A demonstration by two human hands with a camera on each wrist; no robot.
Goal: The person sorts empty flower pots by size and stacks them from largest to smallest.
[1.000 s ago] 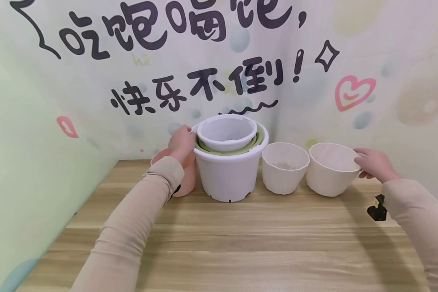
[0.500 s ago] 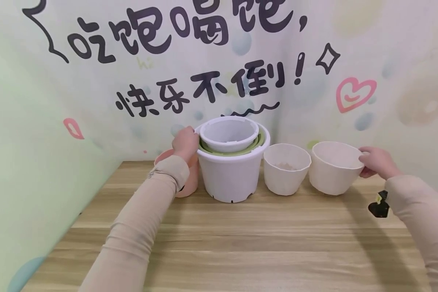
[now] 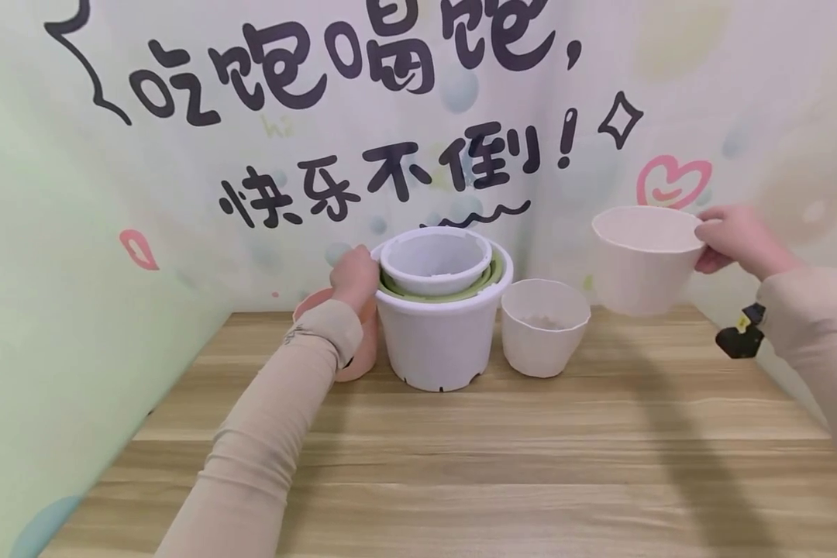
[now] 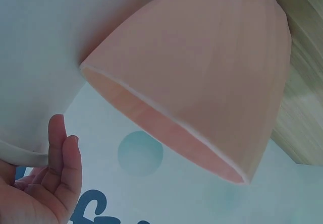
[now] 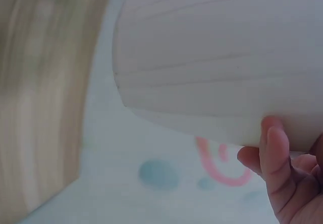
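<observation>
My right hand pinches the rim of a cream faceted flowerpot, held upright above the table; in the right wrist view the fingers lie against the pot's outer wall. My left hand grips the left rim of a large white flowerpot; the left wrist view has its fingers curled round that rim. Nested in the large pot are a green pot and a smaller white pot. A pink flowerpot, partly hidden by the left forearm, stands close beside it.
A second cream faceted pot with some bits inside stands to the right of the large pot. All standing pots are near the back edge of the wooden table. A printed backdrop hangs behind.
The right hand has raised the cream flowerpot off the table and up in front of the backdrop. The left hand keeps its hold on the large pot's rim.
</observation>
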